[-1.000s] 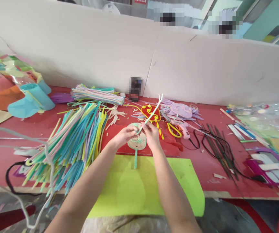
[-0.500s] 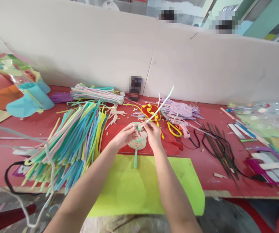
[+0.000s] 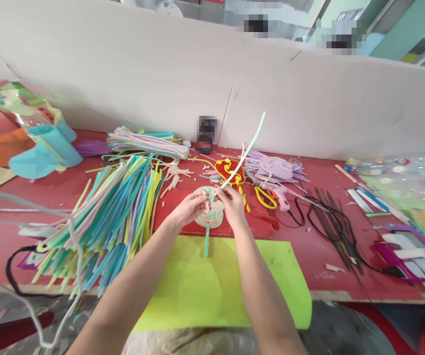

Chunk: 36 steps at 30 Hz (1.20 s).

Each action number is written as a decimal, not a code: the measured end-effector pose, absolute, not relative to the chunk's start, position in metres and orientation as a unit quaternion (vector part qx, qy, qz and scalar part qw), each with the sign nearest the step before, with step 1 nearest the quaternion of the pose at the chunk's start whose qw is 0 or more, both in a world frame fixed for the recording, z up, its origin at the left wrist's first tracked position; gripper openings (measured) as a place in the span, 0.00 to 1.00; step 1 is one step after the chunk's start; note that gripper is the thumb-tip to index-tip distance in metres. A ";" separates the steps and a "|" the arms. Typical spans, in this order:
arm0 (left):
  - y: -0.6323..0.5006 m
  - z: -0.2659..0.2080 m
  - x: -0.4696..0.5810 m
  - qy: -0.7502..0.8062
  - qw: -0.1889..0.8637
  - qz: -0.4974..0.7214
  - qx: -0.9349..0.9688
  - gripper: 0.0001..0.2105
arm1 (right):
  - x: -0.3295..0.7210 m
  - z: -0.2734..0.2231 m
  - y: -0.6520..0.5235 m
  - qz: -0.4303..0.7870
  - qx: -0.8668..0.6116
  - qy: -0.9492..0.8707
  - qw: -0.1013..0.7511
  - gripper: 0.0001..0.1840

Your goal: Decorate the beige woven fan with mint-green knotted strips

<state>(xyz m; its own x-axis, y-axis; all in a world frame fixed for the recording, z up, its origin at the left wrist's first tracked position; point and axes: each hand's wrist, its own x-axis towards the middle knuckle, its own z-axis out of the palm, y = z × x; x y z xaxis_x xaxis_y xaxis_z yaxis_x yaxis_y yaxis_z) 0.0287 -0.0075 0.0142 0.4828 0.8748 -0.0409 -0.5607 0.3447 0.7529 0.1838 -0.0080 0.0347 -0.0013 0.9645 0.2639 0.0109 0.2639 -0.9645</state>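
Observation:
My right hand [image 3: 233,203] pinches a pale green pipe cleaner [image 3: 250,146], whose long free end curves up and to the right. Close by on the left, my left hand [image 3: 189,210] has its fingertips pressed together at the pipe cleaner's lower end; small coiled loops seem to lie between the hands. Beneath them is a fan-shaped piece [image 3: 208,223] of cream and green pipe cleaner, with a green handle [image 3: 207,242] pointing towards me. It lies on a red board [image 3: 183,228], the handle reaching over a yellow-green sheet [image 3: 197,286]. My fingers partly hide the fan shape.
A big heap of coloured pipe cleaners [image 3: 112,222] lies left. Behind the hands are a red and yellow ornament [image 3: 230,170], yellow-handled scissors [image 3: 266,198] and a pink glue gun [image 3: 281,197] with a black cord. Dark thin sticks [image 3: 333,227] lie right. A white partition [image 3: 142,74] rises behind.
The pipe cleaner's free end has swung upward and now stands steeper. Both hands have stayed nearly in place, and the fan-shaped piece has not visibly moved.

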 end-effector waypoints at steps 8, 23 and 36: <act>-0.007 0.021 0.024 0.248 0.779 0.439 0.372 0.08 | 0.183 0.034 -0.009 0.419 -0.432 -0.583 0.546 0.12; -0.004 0.017 0.026 0.254 0.766 0.458 0.374 0.09 | 0.183 0.031 -0.006 0.424 -0.442 -0.555 0.563 0.12; -0.007 0.016 0.034 0.449 0.362 0.544 0.609 0.05 | 0.183 0.024 -0.003 0.390 -0.471 -0.532 0.586 0.14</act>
<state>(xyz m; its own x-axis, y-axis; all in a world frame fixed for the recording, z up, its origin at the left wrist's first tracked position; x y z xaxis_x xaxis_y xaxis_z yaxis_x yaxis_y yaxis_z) 0.0341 -0.0074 0.0163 0.0047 0.9412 0.3379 0.1525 -0.3346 0.9299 0.1831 -0.0025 0.0240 0.1304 0.9578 0.2560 0.0433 0.2525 -0.9666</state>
